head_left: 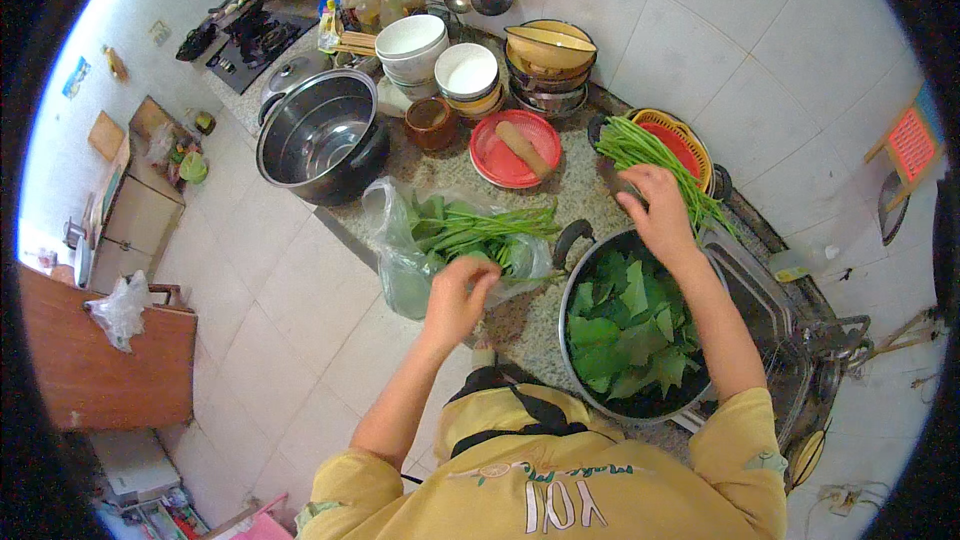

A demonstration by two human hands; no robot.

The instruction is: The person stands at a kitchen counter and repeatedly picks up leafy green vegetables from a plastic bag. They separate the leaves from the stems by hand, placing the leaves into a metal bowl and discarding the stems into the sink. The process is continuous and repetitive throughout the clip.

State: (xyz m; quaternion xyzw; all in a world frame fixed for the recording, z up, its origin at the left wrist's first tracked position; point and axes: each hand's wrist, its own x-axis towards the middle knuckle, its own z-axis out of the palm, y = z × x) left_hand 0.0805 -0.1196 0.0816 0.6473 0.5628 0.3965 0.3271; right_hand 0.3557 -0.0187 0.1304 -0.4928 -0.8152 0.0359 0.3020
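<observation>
My left hand [462,292] is closed in a pinch at the near edge of a clear plastic bag [400,285]. Leafy green stems [485,228] lie in and across the bag, and a thin stem runs beside my left fingertips; whether they hold it I cannot make out. My right hand [655,210] hovers at a bundle of long green stems [645,148], thumb and fingers curved but apart, with nothing visible between them. Below my right forearm stands a large pot [565,340] full of torn green leaves [625,325].
A big dark empty-looking pot [330,140] stands left on the counter. Behind are stacked white bowls [412,40], a red plate-like basket [490,155] with a wooden stick [522,148], and a yellow basket [690,135]. A sink [765,320] lies at the right.
</observation>
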